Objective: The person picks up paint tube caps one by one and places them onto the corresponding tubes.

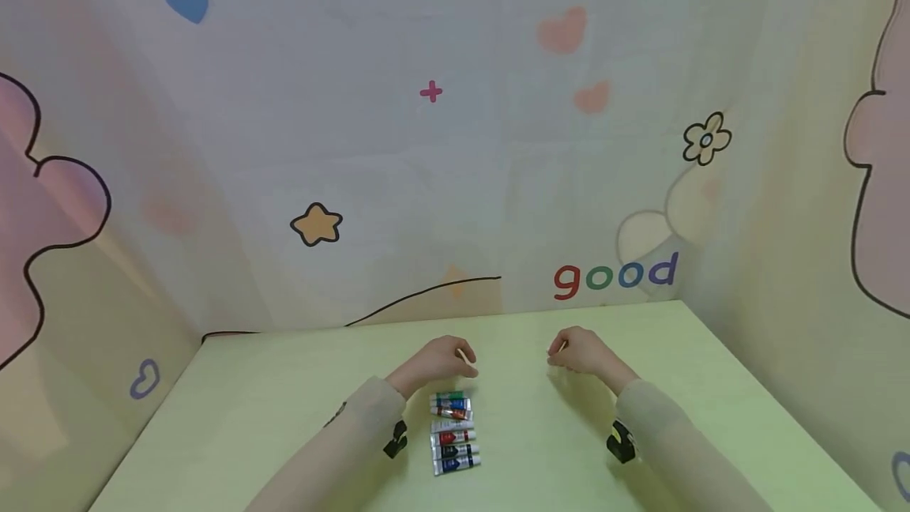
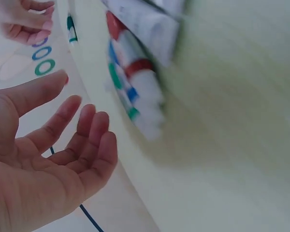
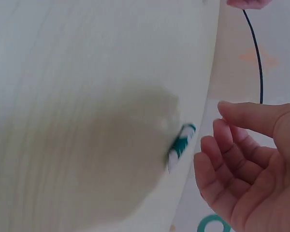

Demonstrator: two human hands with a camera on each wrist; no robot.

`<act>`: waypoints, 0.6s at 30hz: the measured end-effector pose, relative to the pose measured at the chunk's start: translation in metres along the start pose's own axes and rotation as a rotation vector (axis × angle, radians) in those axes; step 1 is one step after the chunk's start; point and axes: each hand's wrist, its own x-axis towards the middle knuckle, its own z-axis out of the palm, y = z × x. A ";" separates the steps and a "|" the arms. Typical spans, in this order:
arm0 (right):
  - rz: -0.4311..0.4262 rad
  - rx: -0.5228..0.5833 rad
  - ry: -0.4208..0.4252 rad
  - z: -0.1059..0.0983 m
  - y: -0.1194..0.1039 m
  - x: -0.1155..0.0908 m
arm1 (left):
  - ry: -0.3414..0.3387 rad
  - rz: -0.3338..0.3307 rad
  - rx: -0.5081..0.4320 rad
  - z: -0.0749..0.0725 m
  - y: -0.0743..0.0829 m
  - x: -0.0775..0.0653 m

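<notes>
Several small paint tubes [image 1: 453,438] lie side by side in a column on the table. My left hand [image 1: 442,359] hovers just beyond the far end of that column, palm turned inward, fingers loosely bent and holding nothing. In the left wrist view the tubes [image 2: 140,67] are blurred, with red, blue and green bands. Across from it, my right hand [image 1: 579,350] is raised near the back of the table, fingers relaxed and thumb close to the index fingertip. A green and white paint tube [image 3: 181,147] appears apart from the right fingertips; the hand hides most of it in the head view.
The pale yellow-green table [image 1: 270,417] meets a printed cloth backdrop [image 1: 398,180] at its far edge. Cloth walls also stand on the left and right. Dark camera mounts [image 1: 621,442] sit on both wrists.
</notes>
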 end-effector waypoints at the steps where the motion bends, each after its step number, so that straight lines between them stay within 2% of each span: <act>1: -0.011 -0.035 0.013 -0.006 0.002 -0.002 | -0.013 0.005 0.016 0.002 0.004 0.003; 4: -0.023 -0.093 0.035 -0.020 0.006 -0.007 | -0.044 0.020 0.060 0.007 0.014 0.007; 8: -0.019 -0.099 0.037 -0.028 0.012 -0.010 | -0.047 0.008 0.142 0.011 0.019 0.006; 13: -0.028 -0.092 0.010 -0.024 0.028 -0.007 | -0.063 -0.042 0.231 0.014 0.020 0.002; 18: 0.019 -0.095 0.004 -0.013 0.033 -0.004 | -0.072 -0.038 0.273 0.017 0.017 0.001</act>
